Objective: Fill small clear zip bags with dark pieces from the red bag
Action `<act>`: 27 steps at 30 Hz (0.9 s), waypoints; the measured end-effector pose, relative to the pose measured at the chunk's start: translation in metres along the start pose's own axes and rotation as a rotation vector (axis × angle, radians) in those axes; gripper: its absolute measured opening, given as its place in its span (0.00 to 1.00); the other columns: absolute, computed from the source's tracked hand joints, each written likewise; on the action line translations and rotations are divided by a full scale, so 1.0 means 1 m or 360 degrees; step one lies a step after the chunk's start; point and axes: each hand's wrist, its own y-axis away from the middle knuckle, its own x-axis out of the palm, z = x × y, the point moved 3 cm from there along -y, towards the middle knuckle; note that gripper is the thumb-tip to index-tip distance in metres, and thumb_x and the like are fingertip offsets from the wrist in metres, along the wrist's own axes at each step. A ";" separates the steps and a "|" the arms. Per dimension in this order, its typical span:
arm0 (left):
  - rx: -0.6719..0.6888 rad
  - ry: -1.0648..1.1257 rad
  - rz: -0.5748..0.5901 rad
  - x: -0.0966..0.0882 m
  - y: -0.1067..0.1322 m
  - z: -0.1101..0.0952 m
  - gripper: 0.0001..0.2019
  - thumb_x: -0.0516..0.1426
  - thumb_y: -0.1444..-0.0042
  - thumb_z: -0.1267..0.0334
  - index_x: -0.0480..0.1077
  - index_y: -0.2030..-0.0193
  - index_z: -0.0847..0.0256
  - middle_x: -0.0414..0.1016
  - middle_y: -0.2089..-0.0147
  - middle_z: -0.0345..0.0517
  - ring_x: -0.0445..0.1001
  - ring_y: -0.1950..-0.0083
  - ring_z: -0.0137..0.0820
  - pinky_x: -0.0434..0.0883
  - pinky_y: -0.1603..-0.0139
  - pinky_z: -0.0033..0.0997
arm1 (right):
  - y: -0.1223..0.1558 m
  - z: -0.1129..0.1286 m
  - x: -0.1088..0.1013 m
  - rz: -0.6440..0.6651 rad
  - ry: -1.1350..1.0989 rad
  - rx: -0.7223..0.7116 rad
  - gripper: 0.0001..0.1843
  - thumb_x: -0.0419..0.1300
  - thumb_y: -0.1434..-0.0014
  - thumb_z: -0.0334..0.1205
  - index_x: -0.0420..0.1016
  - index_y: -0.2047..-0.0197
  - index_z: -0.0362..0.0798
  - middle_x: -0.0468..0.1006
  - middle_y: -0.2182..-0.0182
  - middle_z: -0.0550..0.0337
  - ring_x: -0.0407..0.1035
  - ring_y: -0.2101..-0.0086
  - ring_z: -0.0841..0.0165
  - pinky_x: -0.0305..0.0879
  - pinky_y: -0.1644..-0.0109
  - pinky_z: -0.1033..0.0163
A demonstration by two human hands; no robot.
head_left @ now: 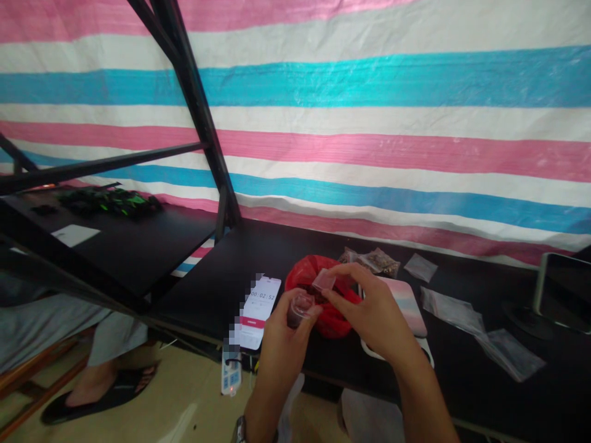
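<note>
Your left hand clasps a clear container, your right hand pinches a clear plastic piece — both at the red bag, lower centre of frame — keep the container steady.

On my feed, creased sheeting for a wall, striped pink, white and blue, brightest across upper blue band. Black metal frame at left; black desk beneath the sheeting, second table beyond the frame. I note pale floor, brown wooden rails lower left
</note>
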 end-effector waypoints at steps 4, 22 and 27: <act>-0.0066 -0.0083 0.0105 -0.013 -0.001 0.003 0.14 0.62 0.38 0.48 0.76 0.55 0.56 0.84 0.59 0.45 0.81 0.58 0.39 0.76 0.55 0.37 | -0.003 -0.028 0.007 0.0153 0.0377 0.0227 0.05 0.68 0.39 0.31 0.81 0.61 0.52 0.85 0.59 0.58 0.77 0.57 0.61 0.68 0.48 0.57; -0.0003 0.0037 0.0131 0.013 -0.005 0.026 0.16 0.61 0.37 0.49 0.75 0.53 0.59 0.81 0.52 0.51 0.79 0.50 0.42 0.74 0.43 0.45 | -0.031 -0.066 0.054 0.0174 0.0614 0.0416 0.06 0.63 0.34 0.34 0.83 0.58 0.50 0.85 0.58 0.53 0.78 0.56 0.61 0.68 0.49 0.60; 0.0013 0.0097 0.0133 0.012 -0.006 0.026 0.16 0.61 0.36 0.48 0.75 0.53 0.58 0.82 0.53 0.50 0.80 0.51 0.39 0.76 0.46 0.40 | -0.028 -0.062 0.048 0.0323 0.0429 0.0351 0.07 0.63 0.37 0.30 0.83 0.59 0.48 0.88 0.58 0.53 0.80 0.58 0.62 0.69 0.51 0.61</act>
